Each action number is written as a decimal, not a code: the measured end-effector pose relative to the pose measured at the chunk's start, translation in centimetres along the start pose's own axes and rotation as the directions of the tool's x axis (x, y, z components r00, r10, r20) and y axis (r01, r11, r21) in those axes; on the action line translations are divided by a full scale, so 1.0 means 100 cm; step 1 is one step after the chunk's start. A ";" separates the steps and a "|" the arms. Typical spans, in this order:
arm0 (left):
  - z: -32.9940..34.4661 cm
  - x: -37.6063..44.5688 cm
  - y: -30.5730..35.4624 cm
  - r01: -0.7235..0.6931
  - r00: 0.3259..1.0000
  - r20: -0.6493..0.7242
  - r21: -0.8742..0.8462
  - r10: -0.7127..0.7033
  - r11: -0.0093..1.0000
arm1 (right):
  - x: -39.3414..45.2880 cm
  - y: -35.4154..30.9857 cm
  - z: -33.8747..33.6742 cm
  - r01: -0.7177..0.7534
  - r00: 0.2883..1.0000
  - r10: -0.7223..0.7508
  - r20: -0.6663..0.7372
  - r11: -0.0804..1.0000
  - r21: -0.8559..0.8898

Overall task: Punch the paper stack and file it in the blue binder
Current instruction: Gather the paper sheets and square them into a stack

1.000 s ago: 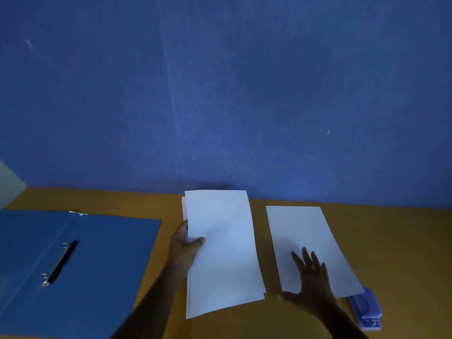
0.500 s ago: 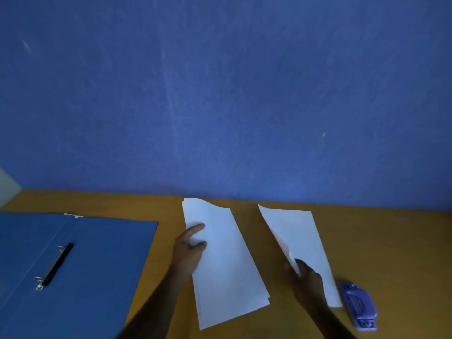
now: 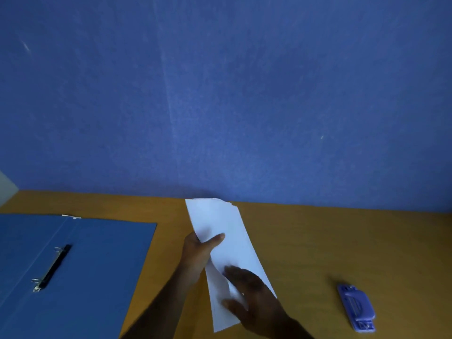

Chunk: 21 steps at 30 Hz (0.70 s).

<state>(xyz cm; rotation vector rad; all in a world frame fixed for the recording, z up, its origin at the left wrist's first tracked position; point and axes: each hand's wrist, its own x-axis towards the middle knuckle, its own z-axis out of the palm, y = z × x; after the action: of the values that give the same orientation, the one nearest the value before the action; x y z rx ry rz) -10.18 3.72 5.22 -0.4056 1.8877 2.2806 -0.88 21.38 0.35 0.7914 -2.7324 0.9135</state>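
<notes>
Sitting on yellow table (image 3: 318, 241): paper stack (image 3: 232, 241), pointing away, being pinched by left hand (image 3: 195, 253) and right hand (image 3: 254, 299); hole punch (image 3: 355, 307) waiting rightward, nearer the right hand.

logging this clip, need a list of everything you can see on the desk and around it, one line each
paper stack: one, white, middle of the desk, lifted and bent between both hands
binder: one, blue, lying open at the left of the desk
ring mechanism: one, black bar with two metal rings, inside the binder
hole punch: one, blue, right side of the desk, apart from the paper
desk: one, orange-brown wood, across the bottom
wall: one, blue, behind the desk
left hand: one, grips the stack's left edge, thumb on top
right hand: one, holds the stack's near end
</notes>
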 end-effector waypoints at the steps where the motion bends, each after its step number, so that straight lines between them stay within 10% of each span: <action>1: -0.001 0.001 -0.002 -0.011 1.000 -0.003 0.024 0.011 1.000 | -0.001 -0.002 -0.003 -0.012 1.000 0.012 0.025 1.000 0.024; 7: -0.011 0.000 0.002 -0.169 0.981 0.118 0.141 0.153 0.975 | 0.001 0.008 -0.017 -0.259 0.953 0.295 -0.071 0.913 0.315; 12: -0.011 -0.007 0.013 -0.300 0.932 0.284 0.256 0.225 0.919 | 0.018 0.043 -0.046 -0.571 0.707 0.707 0.025 0.549 0.610; 21: -0.006 -0.019 0.021 -0.400 0.885 0.374 0.306 0.277 0.864 | 0.020 0.060 -0.071 -0.325 0.729 0.683 0.035 0.301 0.897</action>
<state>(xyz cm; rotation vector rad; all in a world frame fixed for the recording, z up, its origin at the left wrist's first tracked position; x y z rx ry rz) -8.95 2.85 7.69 0.3630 2.2831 1.9305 -5.91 28.79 3.51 -0.3197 -2.0040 2.4085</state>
